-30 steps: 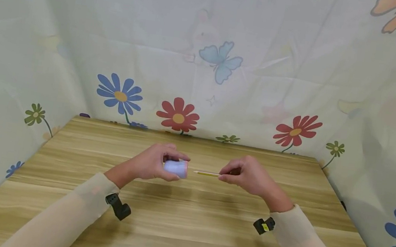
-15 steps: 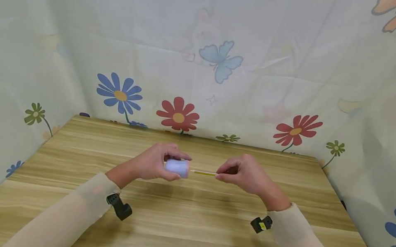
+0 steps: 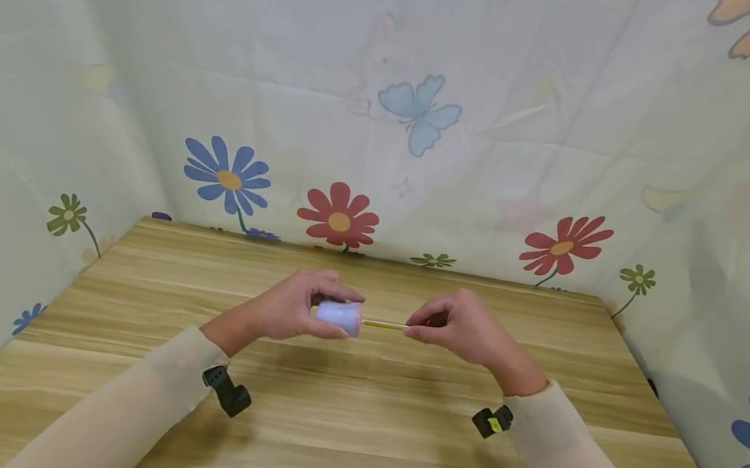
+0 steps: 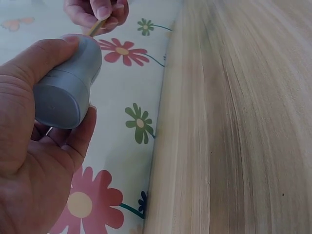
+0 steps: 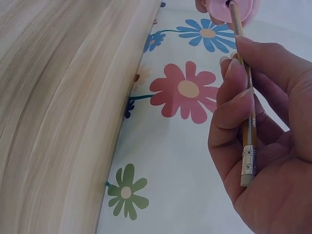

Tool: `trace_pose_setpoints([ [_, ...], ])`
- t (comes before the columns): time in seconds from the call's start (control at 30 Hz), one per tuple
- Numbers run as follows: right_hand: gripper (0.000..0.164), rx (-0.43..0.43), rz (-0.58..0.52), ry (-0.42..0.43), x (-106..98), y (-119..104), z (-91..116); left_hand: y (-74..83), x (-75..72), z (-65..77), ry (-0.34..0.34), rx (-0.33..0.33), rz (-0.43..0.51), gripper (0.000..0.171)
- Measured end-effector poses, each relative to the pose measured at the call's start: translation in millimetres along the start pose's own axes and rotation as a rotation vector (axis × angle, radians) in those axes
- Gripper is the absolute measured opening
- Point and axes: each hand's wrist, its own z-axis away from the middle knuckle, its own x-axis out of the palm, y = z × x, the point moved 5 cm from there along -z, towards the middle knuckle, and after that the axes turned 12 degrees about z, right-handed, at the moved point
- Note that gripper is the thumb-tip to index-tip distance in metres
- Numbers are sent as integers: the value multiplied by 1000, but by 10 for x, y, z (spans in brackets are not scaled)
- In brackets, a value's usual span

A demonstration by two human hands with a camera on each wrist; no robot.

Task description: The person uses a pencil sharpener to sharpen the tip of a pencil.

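A pale blue pencil sharpener (image 3: 338, 317) with a pink end lies sideways in my left hand (image 3: 294, 306), which grips it between thumb and fingers above the table. My right hand (image 3: 465, 329) pinches a yellow-striped pencil (image 3: 386, 326), held level. In the right wrist view the pencil (image 5: 249, 122) shows its metal band and eraser toward the palm, and its far tip is at the dark hole in the pink face (image 5: 219, 10). How deep the tip sits is hidden. From the left wrist view, the sharpener's rounded base (image 4: 57, 105) faces the camera.
Both hands are over a wood-grain table (image 3: 348, 436). A white curtain (image 3: 300, 42) printed with flowers and a butterfly hangs behind the table and along both sides. Black cameras (image 3: 229, 393) are strapped to both wrists.
My right hand has moved left with the pencil, bringing its tip from just short of the sharpener to its pink end. The left hand has shifted very slightly right.
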Motion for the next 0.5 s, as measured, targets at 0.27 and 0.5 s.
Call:
trace_pose_setpoints([
  [0.27, 11, -18, 0, 2, 22, -27, -18, 27, 21, -5, -9, 25, -7, 49],
  [0.5, 9, -43, -5, 3, 44, -58, -38, 38, 44, -3, -15, 24, 6, 49],
])
